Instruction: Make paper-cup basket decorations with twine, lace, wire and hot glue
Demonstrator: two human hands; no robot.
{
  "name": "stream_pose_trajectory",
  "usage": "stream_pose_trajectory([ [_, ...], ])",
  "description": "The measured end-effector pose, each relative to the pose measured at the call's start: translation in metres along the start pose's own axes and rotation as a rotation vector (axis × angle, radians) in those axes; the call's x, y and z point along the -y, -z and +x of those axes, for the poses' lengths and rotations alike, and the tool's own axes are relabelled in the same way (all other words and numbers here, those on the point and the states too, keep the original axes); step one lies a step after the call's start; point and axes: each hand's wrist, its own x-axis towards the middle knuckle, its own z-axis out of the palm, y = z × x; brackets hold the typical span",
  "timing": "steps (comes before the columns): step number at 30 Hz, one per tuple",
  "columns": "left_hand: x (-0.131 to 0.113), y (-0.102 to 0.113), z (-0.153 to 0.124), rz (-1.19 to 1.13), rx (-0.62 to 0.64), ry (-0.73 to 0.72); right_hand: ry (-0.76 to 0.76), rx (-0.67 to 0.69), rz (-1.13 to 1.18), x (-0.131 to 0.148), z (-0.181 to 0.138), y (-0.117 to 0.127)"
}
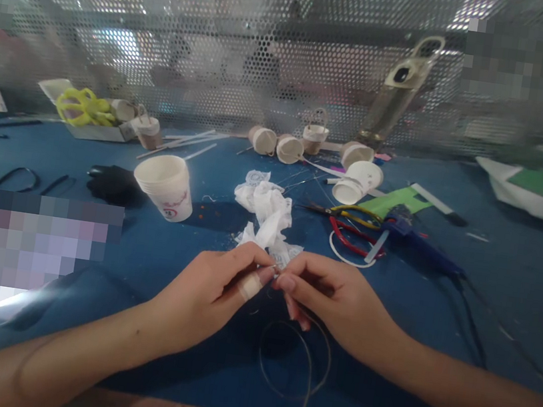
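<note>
The white lace fabric (270, 213) sits bunched at the middle of the view, its crumpled, ruffled folds stretching from twelve o'clock towards six. A thin, pale, wire-like line (312, 371) curls in loose, rounded loops between five and six o'clock, its tail trailing downward.

I work in what looks like a craft workshop, my blue table (364, 405) strewn with white lacy material (267, 207), paper cups (166, 187) and a glue gun (421, 247).
</note>
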Motion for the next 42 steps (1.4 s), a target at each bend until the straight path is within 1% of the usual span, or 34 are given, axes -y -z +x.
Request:
stream_pose_trajectory([
  [4,0.001,-0.001,-0.002,0.101,0.001,-0.008,0.023,0.017,-0.023,-0.002,-0.001,0.000],
  [6,0.002,-0.001,-0.003,0.116,0.006,-0.012,0.033,0.024,-0.030,-0.003,-0.002,0.000],
  [10,0.001,0.000,-0.002,0.051,0.046,-0.023,0.047,0.022,-0.055,-0.003,-0.003,0.001],
  [15,-0.002,0.001,-0.001,-0.046,0.077,-0.090,0.069,0.016,-0.102,-0.003,-0.002,0.003],
  [21,0.001,-0.005,-0.004,-0.092,0.015,-0.101,0.094,0.013,-0.100,-0.004,-0.001,0.003],
  [27,0.002,-0.006,-0.004,-0.076,0.011,-0.076,0.080,0.033,-0.050,-0.002,0.000,0.002],
  [32,0.005,-0.007,-0.003,-0.051,-0.038,-0.092,0.088,0.048,-0.063,-0.002,-0.001,0.001],
  [35,0.007,-0.007,-0.002,-0.024,-0.045,-0.122,0.093,0.054,-0.070,-0.004,-0.002,0.001],
  [38,0.009,-0.007,-0.001,-0.007,-0.056,-0.170,0.126,0.055,-0.125,-0.005,-0.003,0.001],
  [42,0.009,-0.008,-0.001,-0.019,-0.059,-0.184,0.167,0.048,-0.282,-0.005,-0.005,0.000],
])
